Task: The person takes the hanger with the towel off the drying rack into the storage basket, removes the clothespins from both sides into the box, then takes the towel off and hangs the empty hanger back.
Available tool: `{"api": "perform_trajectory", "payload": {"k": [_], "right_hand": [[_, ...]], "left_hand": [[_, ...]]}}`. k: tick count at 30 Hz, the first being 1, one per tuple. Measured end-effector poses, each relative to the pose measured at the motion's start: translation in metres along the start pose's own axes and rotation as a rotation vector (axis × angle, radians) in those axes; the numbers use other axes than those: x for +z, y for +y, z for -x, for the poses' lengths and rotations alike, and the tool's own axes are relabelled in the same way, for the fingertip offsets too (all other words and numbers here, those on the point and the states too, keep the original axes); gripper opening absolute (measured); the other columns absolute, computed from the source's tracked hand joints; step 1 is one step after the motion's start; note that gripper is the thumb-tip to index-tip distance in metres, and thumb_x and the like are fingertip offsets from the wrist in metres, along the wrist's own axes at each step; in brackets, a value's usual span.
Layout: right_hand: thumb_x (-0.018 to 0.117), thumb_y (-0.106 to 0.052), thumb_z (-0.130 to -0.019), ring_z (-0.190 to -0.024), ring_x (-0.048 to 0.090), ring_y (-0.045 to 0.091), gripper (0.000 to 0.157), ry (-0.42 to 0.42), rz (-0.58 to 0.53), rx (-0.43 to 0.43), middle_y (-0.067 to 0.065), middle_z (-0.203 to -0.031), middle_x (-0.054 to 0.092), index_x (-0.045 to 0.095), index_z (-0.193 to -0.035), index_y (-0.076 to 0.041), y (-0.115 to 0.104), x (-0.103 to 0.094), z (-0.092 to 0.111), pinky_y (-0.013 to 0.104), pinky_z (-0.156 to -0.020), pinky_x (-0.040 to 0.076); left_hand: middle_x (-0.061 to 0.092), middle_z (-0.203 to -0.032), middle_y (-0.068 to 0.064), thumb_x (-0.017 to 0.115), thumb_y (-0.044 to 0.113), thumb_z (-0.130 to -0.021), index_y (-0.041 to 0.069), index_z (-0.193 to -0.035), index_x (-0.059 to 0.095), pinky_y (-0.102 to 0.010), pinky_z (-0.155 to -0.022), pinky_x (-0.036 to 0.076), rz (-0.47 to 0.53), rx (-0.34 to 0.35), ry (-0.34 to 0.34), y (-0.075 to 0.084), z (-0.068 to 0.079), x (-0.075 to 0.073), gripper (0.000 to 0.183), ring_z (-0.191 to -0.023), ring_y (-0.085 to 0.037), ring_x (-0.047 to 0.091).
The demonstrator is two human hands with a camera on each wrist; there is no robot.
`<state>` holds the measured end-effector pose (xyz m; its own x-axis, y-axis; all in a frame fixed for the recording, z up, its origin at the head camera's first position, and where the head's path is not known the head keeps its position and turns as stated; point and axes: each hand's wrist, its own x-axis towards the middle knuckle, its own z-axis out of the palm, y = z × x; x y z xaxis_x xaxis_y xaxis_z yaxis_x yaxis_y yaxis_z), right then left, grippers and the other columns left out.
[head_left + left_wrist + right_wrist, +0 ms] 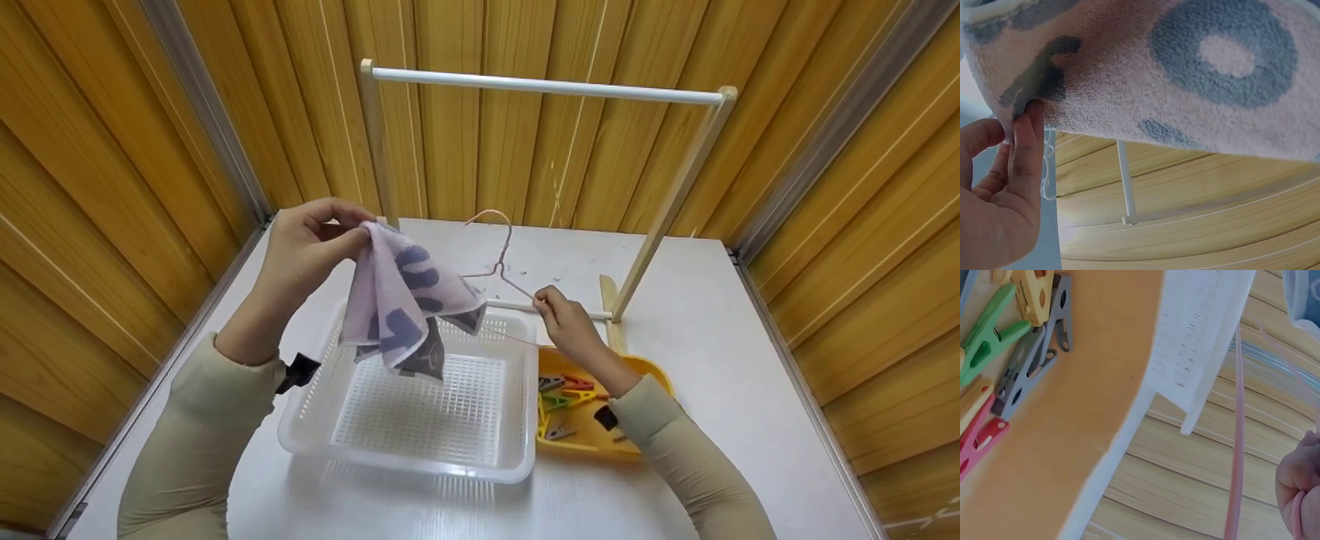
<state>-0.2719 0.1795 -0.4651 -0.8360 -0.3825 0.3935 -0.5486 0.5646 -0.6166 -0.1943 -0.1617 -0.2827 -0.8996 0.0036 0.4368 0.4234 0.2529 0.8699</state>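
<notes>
A small pink towel (390, 300) with grey-blue patterns hangs from my left hand (307, 247), its upper corner pinched between thumb and fingers. In the left wrist view the same towel (1112, 79) spreads across the top, held at its edge by the fingertips (1022, 135). My right hand (570, 326) grips the sloping right arm of a pink wire hanger (501, 259), whose hook points up. The towel covers part of the hanger's left side in the head view. The right wrist view shows the hanger's thin bar (1235, 455) beside the curled right hand (1303, 478).
A white perforated basket (409, 469) stands below the towel. Right of it, a yellow tray (592, 442) holds several colored clothespins (559, 401). Behind stands a drying rack with a white rail (547, 86) and wooden posts. Wood-look panels enclose the white table (735, 360).
</notes>
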Motion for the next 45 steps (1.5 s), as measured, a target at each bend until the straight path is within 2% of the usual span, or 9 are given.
{"api": "perform_trajectory", "payload": {"k": [4, 9, 16, 23, 28, 32, 37, 45], "right_hand": [[0.053, -0.007, -0.104, -0.058, 0.028, 0.007, 0.009, 0.076, 0.017, -0.01, -0.002, -0.068, 0.041, 0.055, -0.103, 0.001, 0.001, -0.013, -0.003, 0.022, -0.056, 0.026], [0.053, -0.005, -0.104, -0.059, 0.03, 0.004, 0.01, 0.143, 0.006, -0.005, 0.001, -0.069, 0.045, 0.058, -0.104, 0.004, 0.0, -0.031, -0.008, 0.02, -0.056, 0.027], [0.054, -0.003, -0.104, -0.059, 0.029, 0.0, 0.011, 0.205, -0.012, -0.02, -0.002, -0.067, 0.041, 0.058, -0.104, 0.007, -0.005, -0.048, -0.008, 0.019, -0.056, 0.027], [0.055, -0.002, -0.103, -0.06, 0.031, 0.002, 0.008, 0.235, -0.007, -0.018, -0.001, -0.068, 0.042, 0.058, -0.102, 0.006, 0.002, -0.049, -0.004, 0.019, -0.056, 0.028], [0.056, -0.002, -0.103, -0.06, 0.031, 0.002, 0.009, 0.232, -0.012, -0.017, -0.002, -0.068, 0.041, 0.059, -0.103, 0.006, 0.004, -0.049, -0.001, 0.018, -0.056, 0.027], [0.056, -0.002, -0.102, -0.06, 0.029, 0.001, 0.008, 0.257, 0.007, -0.051, 0.0, -0.066, 0.041, 0.058, -0.103, 0.006, 0.004, -0.048, 0.001, 0.019, -0.056, 0.026], [0.057, -0.003, -0.102, -0.061, 0.029, 0.001, 0.008, 0.263, 0.004, -0.053, -0.001, -0.066, 0.041, 0.059, -0.102, 0.005, 0.002, -0.047, 0.003, 0.019, -0.057, 0.026], [0.057, -0.003, -0.102, -0.059, 0.028, 0.0, 0.008, 0.255, 0.002, -0.029, 0.001, -0.065, 0.042, 0.06, -0.102, 0.005, 0.004, -0.045, 0.006, 0.019, -0.056, 0.027]], "left_hand": [[0.067, -0.076, 0.014, 0.063, -0.009, -0.088, -0.012, -0.097, 0.072, -0.016, -0.064, 0.059, -0.011, -0.042, -0.009, -0.008, 0.004, -0.001, 0.013, -0.063, -0.002, 0.067], [0.065, -0.078, 0.011, 0.065, -0.005, -0.09, -0.011, -0.101, 0.071, -0.015, -0.064, 0.058, -0.07, -0.105, -0.088, -0.028, 0.007, 0.006, 0.014, -0.064, -0.002, 0.063], [0.072, -0.093, -0.019, 0.067, 0.0, -0.091, -0.008, -0.103, 0.074, -0.014, -0.064, 0.056, -0.181, -0.168, -0.202, -0.068, 0.018, 0.029, 0.016, -0.073, -0.006, 0.063], [0.07, -0.092, -0.015, 0.066, 0.0, -0.089, -0.007, -0.102, 0.074, -0.016, -0.062, 0.057, -0.174, -0.253, -0.272, -0.103, 0.017, 0.053, 0.017, -0.077, -0.01, 0.061], [0.071, -0.091, -0.015, 0.066, 0.0, -0.091, -0.009, -0.102, 0.073, -0.02, -0.064, 0.059, -0.165, -0.277, -0.344, -0.118, 0.014, 0.065, 0.017, -0.078, -0.01, 0.063], [0.073, -0.093, -0.02, 0.066, 0.0, -0.091, -0.009, -0.1, 0.074, -0.025, -0.068, 0.061, -0.196, -0.249, -0.42, -0.126, 0.012, 0.074, 0.015, -0.077, -0.009, 0.062], [0.076, -0.092, -0.022, 0.068, -0.003, -0.089, -0.007, -0.097, 0.076, -0.018, -0.066, 0.054, -0.267, -0.16, -0.531, -0.135, 0.013, 0.085, 0.012, -0.071, -0.004, 0.058], [0.079, -0.086, -0.017, 0.071, -0.004, -0.083, -0.002, -0.089, 0.08, -0.021, -0.065, 0.052, -0.495, 0.013, -0.694, -0.149, 0.021, 0.094, 0.011, -0.071, -0.01, 0.062]]}}
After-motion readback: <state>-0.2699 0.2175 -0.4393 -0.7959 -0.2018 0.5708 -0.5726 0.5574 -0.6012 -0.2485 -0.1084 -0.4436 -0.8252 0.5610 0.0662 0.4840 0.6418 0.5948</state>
